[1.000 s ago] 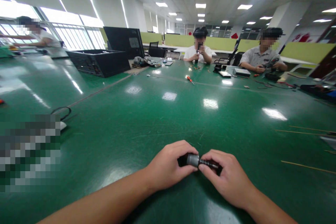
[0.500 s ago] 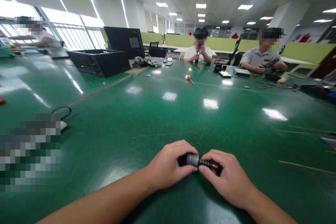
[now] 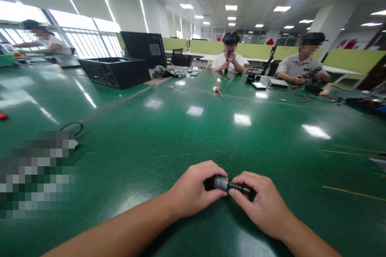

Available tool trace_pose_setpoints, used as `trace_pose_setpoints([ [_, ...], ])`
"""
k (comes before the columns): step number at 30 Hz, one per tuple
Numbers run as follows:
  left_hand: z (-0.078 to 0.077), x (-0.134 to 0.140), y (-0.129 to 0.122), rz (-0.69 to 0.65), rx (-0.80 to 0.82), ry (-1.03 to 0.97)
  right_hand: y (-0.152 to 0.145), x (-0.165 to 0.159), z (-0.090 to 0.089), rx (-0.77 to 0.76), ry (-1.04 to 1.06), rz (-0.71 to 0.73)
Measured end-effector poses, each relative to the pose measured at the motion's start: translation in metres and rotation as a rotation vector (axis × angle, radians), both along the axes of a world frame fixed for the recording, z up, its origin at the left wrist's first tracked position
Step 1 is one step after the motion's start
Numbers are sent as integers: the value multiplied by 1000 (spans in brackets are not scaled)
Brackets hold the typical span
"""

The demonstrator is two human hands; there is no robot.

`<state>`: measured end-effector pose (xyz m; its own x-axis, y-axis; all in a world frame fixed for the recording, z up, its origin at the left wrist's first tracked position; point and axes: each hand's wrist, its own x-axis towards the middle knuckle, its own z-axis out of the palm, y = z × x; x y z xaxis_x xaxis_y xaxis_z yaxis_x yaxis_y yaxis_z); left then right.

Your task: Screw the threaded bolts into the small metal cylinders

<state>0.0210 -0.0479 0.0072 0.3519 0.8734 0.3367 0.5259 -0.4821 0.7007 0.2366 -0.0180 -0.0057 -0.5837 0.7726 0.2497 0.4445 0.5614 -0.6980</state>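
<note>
A grey metal cylinder with a dark, ridged shaft (image 3: 221, 183) lies sideways between my hands, close above the green table; its exact kind is not clear. My left hand (image 3: 194, 190) is closed round the thick cylinder end, thumb below and fingers above. At the base of the thin shaft, my right hand (image 3: 261, 200) pinches with thumb and fingertips. The shaft's tip points right, into the hollow of that hand. Fingers partly hide both ends of the part, and a black section shows inside the left grip.
The green table (image 3: 135, 128) carries an orange screwdriver (image 3: 219, 92) ahead and an open black computer case (image 3: 116, 73) at the far left. Thin yellowish sticks (image 3: 351, 192) lie at right. A blurred-out object (image 3: 36, 168) is near left. Other people sit across the table.
</note>
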Motion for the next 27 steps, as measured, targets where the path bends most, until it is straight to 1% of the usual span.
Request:
trace_pose_setpoints([
  [27, 1, -1, 0, 15, -2, -12, -1, 0, -1, 11, -2, -38],
])
